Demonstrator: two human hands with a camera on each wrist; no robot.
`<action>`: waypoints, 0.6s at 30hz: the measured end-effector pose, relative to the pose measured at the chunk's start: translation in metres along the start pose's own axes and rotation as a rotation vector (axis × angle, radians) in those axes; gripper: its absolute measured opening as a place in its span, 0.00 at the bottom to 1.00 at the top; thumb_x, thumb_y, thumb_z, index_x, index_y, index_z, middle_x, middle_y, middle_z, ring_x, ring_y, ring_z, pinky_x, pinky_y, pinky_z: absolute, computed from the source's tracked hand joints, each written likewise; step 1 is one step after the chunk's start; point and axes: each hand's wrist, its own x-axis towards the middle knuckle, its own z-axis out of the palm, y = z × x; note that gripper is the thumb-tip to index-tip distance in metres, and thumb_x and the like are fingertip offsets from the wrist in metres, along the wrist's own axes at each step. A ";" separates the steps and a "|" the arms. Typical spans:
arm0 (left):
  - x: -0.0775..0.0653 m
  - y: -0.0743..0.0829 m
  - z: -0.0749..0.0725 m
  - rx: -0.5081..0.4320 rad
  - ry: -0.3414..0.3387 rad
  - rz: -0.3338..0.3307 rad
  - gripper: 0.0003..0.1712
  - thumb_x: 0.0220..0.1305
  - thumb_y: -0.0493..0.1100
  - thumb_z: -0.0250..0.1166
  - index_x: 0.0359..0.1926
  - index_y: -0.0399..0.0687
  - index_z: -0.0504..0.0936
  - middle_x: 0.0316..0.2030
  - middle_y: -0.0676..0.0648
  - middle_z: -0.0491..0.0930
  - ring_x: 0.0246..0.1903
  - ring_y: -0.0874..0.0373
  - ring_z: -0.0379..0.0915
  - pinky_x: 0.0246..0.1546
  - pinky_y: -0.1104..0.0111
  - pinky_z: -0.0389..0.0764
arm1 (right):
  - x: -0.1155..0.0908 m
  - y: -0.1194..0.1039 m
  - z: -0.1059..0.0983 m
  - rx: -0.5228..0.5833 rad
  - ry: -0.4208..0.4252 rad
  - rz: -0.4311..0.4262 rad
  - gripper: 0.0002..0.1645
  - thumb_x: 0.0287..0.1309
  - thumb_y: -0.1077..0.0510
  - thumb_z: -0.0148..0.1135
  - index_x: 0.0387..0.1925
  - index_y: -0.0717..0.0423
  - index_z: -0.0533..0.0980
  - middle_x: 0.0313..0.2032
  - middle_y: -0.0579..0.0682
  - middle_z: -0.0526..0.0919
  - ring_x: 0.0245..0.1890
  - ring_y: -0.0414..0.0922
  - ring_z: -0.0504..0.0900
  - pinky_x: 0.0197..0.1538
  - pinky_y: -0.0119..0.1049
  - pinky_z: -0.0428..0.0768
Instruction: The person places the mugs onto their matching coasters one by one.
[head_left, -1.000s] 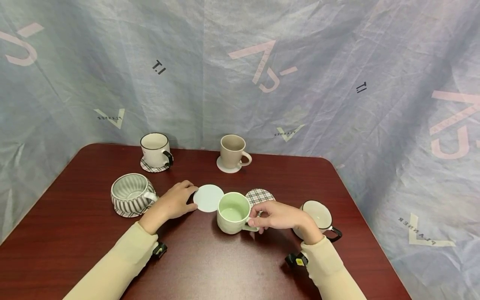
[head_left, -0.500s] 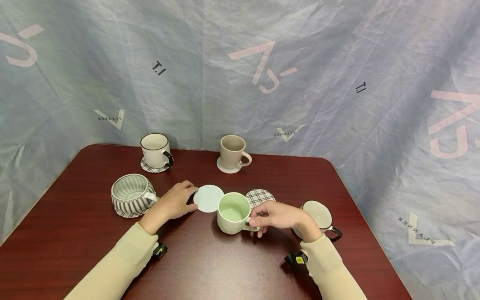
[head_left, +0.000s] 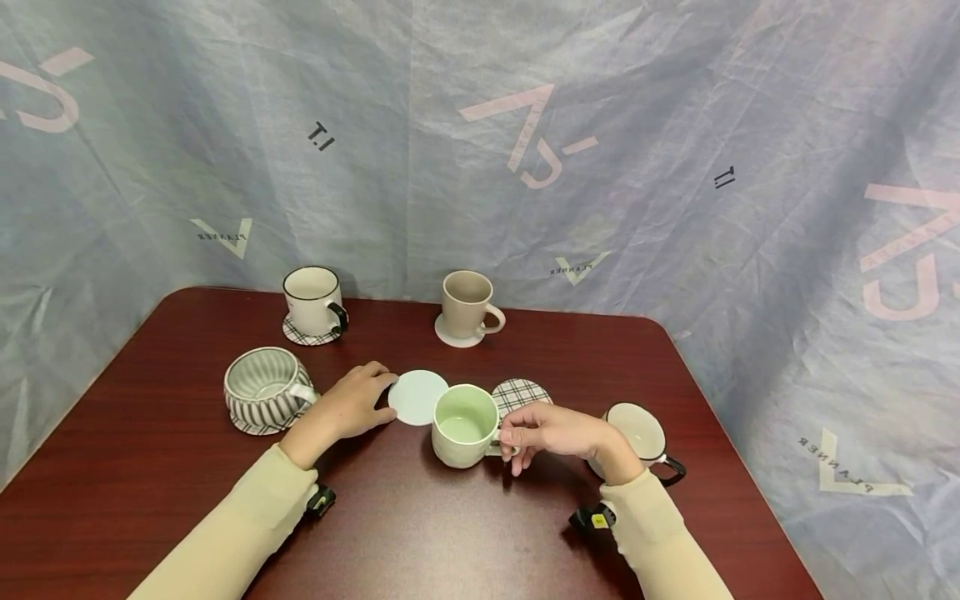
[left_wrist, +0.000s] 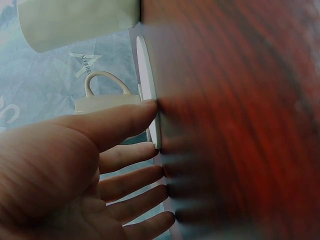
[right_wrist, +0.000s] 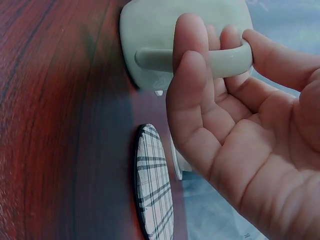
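In the head view my right hand [head_left: 558, 432] is at the handle of a pale green mug [head_left: 459, 454], which stands upright on the table. The right wrist view shows the fingers curled through the mug handle [right_wrist: 227, 61], with the thumb against its outer end. My left hand [head_left: 352, 402] rests at the left edge of a round white coaster [head_left: 416, 397], thumb and index fingertips right at its rim. Its other fingers extend down to the tabletop in the left wrist view. The green mug overlaps the white coaster's right edge from above.
A plaid coaster [head_left: 519, 395] lies behind the right hand. A black-rimmed mug [head_left: 637, 432] stands beside the right wrist. A striped cup [head_left: 262, 396] is left of the left hand. At the back stand a white mug [head_left: 309, 308] and a beige mug [head_left: 463, 312], both on coasters.
The green mug has shifted very slightly left, and the right fingers sit a little differently at its handle. The left hand and white coaster have stayed in place.
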 end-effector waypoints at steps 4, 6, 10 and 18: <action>0.000 -0.001 0.001 0.000 0.001 0.002 0.30 0.65 0.42 0.75 0.64 0.31 0.81 0.60 0.32 0.78 0.62 0.33 0.73 0.64 0.43 0.76 | 0.001 0.000 0.001 0.000 0.007 -0.004 0.19 0.82 0.58 0.53 0.39 0.71 0.78 0.36 0.63 0.83 0.33 0.47 0.89 0.47 0.60 0.87; 0.000 -0.001 0.001 -0.001 0.000 0.000 0.30 0.65 0.42 0.75 0.64 0.31 0.81 0.60 0.32 0.77 0.62 0.33 0.73 0.64 0.43 0.75 | 0.001 0.000 0.001 -0.010 0.017 -0.010 0.19 0.82 0.57 0.53 0.38 0.70 0.78 0.34 0.57 0.83 0.33 0.48 0.89 0.46 0.58 0.88; 0.000 -0.001 0.001 -0.002 0.000 -0.001 0.30 0.65 0.43 0.75 0.64 0.31 0.81 0.60 0.32 0.77 0.62 0.32 0.73 0.64 0.43 0.76 | 0.003 0.001 0.001 -0.035 0.049 -0.028 0.20 0.83 0.57 0.51 0.36 0.68 0.77 0.31 0.54 0.84 0.33 0.49 0.88 0.45 0.50 0.89; 0.001 -0.003 0.002 0.003 0.008 0.009 0.30 0.65 0.43 0.75 0.63 0.31 0.81 0.59 0.32 0.78 0.62 0.33 0.73 0.64 0.43 0.76 | 0.007 0.000 0.001 -0.038 0.110 -0.064 0.21 0.84 0.57 0.48 0.35 0.68 0.75 0.31 0.54 0.82 0.33 0.47 0.88 0.43 0.41 0.88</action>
